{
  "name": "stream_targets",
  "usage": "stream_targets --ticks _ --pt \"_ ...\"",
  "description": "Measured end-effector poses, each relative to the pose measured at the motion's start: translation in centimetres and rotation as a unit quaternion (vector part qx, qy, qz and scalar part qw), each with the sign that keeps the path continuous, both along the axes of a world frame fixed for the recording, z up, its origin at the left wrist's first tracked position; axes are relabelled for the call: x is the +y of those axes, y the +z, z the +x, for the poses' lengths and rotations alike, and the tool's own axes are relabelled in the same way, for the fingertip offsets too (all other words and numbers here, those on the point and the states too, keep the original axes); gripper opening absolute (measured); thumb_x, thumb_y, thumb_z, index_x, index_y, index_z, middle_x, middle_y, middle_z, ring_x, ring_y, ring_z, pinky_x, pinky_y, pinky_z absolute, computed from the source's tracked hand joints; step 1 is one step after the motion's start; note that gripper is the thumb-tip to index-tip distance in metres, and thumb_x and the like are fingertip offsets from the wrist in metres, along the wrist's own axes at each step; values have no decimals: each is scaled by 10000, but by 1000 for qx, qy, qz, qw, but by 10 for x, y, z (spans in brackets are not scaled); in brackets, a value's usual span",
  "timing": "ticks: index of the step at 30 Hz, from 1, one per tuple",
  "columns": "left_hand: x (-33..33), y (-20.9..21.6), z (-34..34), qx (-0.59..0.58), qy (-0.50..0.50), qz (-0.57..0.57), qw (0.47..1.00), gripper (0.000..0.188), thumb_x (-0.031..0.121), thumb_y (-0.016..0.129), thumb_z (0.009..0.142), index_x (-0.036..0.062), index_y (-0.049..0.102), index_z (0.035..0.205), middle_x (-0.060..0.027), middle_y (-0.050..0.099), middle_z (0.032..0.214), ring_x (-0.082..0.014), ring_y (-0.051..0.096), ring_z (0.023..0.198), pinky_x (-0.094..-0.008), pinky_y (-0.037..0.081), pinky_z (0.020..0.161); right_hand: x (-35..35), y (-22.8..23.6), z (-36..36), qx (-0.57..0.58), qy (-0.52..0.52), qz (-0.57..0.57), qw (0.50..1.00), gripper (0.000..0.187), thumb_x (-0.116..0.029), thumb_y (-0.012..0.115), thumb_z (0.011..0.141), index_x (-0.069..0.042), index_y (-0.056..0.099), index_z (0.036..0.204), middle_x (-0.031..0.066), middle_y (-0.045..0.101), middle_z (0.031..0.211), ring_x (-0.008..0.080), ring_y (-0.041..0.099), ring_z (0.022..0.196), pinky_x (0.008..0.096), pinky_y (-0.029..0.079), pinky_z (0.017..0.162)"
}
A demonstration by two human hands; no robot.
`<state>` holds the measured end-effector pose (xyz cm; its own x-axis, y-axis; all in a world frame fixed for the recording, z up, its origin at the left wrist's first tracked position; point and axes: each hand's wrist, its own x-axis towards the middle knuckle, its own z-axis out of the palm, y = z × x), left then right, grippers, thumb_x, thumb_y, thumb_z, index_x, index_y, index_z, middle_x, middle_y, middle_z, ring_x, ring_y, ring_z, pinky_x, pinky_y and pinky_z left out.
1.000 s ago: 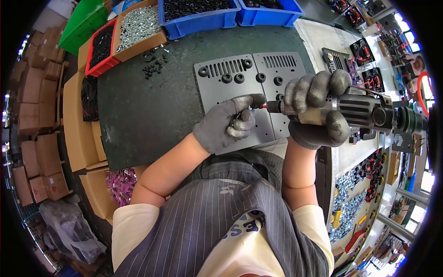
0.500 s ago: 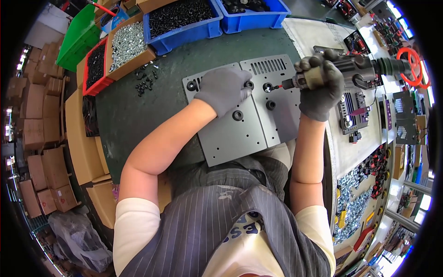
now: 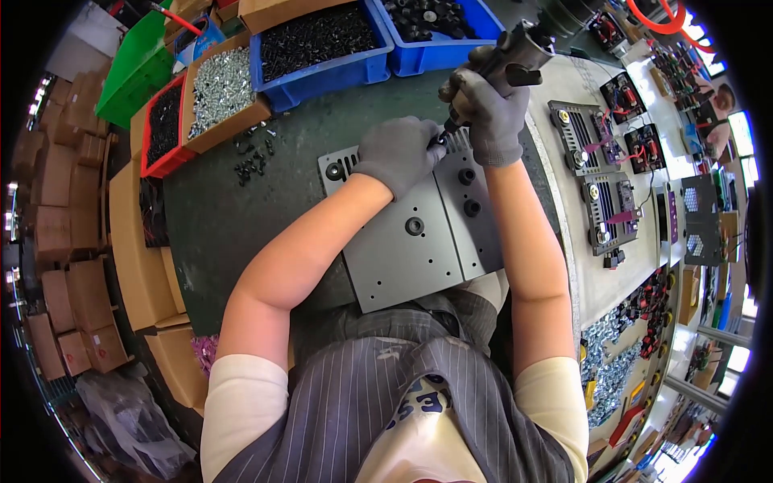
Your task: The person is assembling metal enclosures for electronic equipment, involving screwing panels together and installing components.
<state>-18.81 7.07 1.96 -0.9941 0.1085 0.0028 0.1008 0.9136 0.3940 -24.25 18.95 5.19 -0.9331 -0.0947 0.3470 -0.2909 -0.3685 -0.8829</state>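
Two dark grey metal plates lie side by side: the left plate and the vented right plate. My left hand, in a grey glove, is closed at the left plate's upper right corner. Its fingertips pinch round a black rubber foot, mostly hidden by the glove. My gloved right hand grips a power screwdriver, tilted so its bit comes down at my left fingertips. Other black rubber feet sit on the plates: one foot at the upper left, another mid-plate, and two on the right plate.
Beyond the plates stand a blue bin of black screws, a second blue bin of black parts, a carton of silver screws and a red bin. Loose black screws lie nearby. Vented assemblies rest on the right bench.
The screwdriver has swung left and upright, its bit moving from the right plate's upper foot to my left fingertips. My left hand has shifted slightly, and the plates have moved a little toward me.
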Motion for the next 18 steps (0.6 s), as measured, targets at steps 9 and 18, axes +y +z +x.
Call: stream_targets --ticks 9,18 --pt "-32 1 19 -79 122 458 877 343 229 523 869 59 536 1167 -65 573 814 -144 552 677 -261 442 523 -4 -7 -3 -9 43 20 999 201 -55 635 725 5 556 899 73 596 660 142 596 535 238 462 474" --pt "-57 -6 96 -227 131 751 606 290 189 459 936 26 563 1152 -14 522 808 -16 408 562 -131 325 397 2 -1 -10 -5 75 83 994 321 -75 608 718 28 503 1002 116 551 727 228 593 583 319 490 534"
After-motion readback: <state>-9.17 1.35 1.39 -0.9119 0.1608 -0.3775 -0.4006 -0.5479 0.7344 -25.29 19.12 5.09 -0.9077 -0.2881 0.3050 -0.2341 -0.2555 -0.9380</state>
